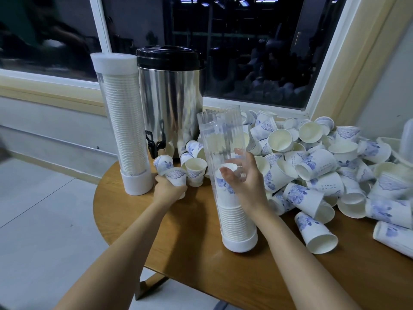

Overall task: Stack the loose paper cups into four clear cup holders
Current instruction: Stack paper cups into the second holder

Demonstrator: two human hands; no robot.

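A clear cup holder stands on the round wooden table, open at the top, with a stack of white cups in its lower part. An upside-down blue-patterned cup sits inside the tube above that stack. My right hand grips the tube at mid height, thumb in front and fingers behind. My left hand holds an upside-down paper cup to the left of the tube. A big pile of loose paper cups lies to the right.
A full cup holder with a white cap stands at the table's left edge. Behind it is a steel drinks urn with a black lid and tap. A few loose cups sit below the tap. Another white object shows at the far right.
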